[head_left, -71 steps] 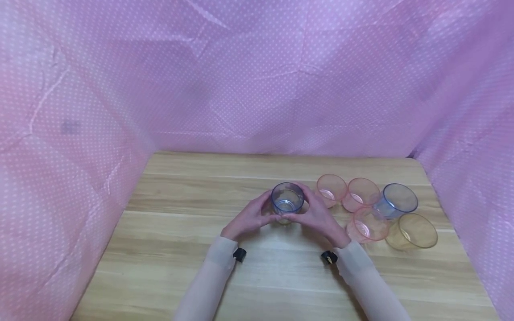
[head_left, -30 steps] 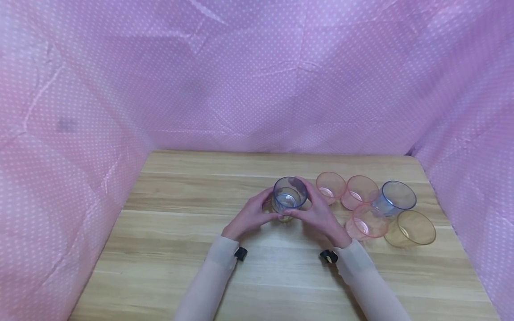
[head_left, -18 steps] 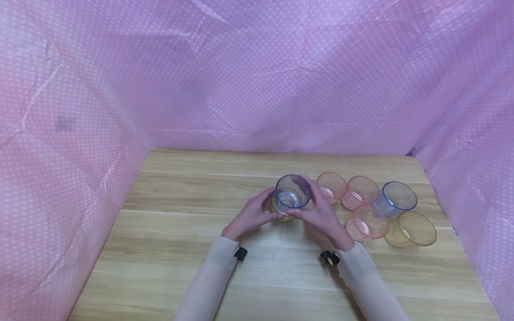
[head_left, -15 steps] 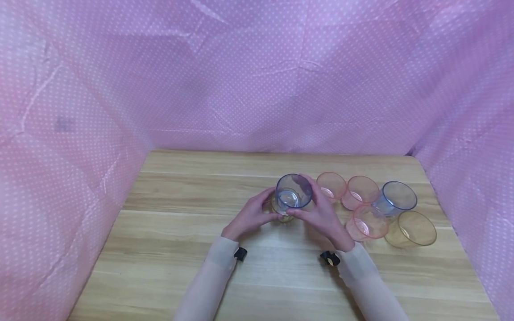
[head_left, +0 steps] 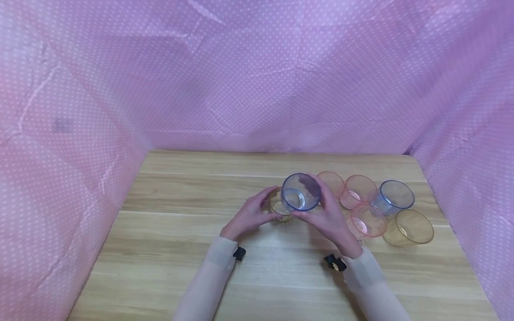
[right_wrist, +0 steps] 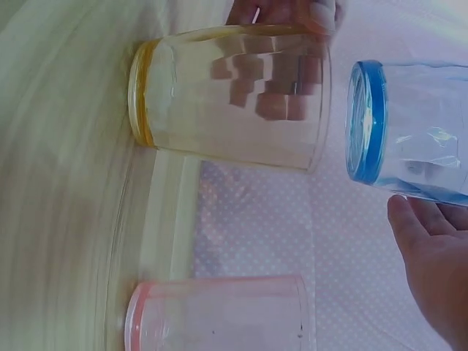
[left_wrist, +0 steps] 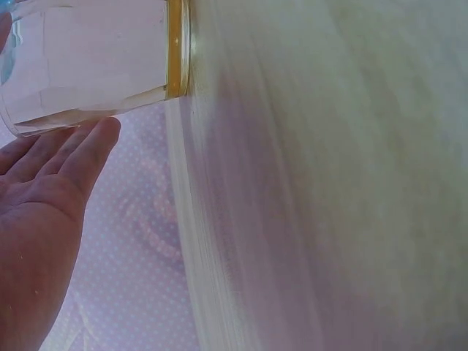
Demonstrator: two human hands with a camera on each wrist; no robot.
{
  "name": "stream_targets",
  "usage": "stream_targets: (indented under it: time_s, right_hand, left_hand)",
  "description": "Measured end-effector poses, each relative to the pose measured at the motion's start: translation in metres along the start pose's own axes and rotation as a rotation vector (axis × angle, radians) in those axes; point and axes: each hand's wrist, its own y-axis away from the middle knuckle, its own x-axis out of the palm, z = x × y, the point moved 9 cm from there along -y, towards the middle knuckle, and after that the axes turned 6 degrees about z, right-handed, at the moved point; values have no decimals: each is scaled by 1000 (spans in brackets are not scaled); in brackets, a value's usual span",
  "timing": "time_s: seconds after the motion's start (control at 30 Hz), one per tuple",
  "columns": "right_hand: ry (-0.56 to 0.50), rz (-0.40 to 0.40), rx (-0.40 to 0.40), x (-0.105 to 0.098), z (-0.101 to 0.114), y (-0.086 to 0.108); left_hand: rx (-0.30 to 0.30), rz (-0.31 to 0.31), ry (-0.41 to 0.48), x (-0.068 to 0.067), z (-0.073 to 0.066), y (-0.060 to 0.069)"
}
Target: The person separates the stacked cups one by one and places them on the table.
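My right hand (head_left: 330, 219) holds a clear blue-tinted cup (head_left: 296, 200), thumb on the near side and fingers on the far side. The cup is raised and tilts slightly, its mouth up. Just left of it a clear yellow cup (head_left: 275, 207) stands upright on the table, partly hidden behind the blue one. My left hand (head_left: 249, 217) curves its thumb and fingers round the yellow cup. From the right wrist, the blue cup (right_wrist: 420, 131) shows fully apart from the yellow cup (right_wrist: 197, 110), above its rim.
Right of the hands stand several upright cups: pink cups (head_left: 360, 189), another blue cup (head_left: 388, 203) and another yellow cup (head_left: 403, 232), close together. The wooden table (head_left: 168, 249) ends at a pink dotted cloth (head_left: 241, 89) at the back and sides.
The blue cup was nested inside the yellow cup; my right hand has lifted it out and moved it a little to the right. The left hand has stayed on the yellow cup.
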Motion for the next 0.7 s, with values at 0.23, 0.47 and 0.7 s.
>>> stream_targets:
  time_s: [0.23,0.47,0.7]
  right_hand:
    - [3,-31,9,-10,3,13]
    - [-7,-70,23,-21,1,25]
    - [-3,-107,35,-30,0,36]
  left_hand:
    - [-5,17,-24,2,1,0]
    - [-12,28,-39,4,1,-2]
    - [-4,13,-14,4,0,-5]
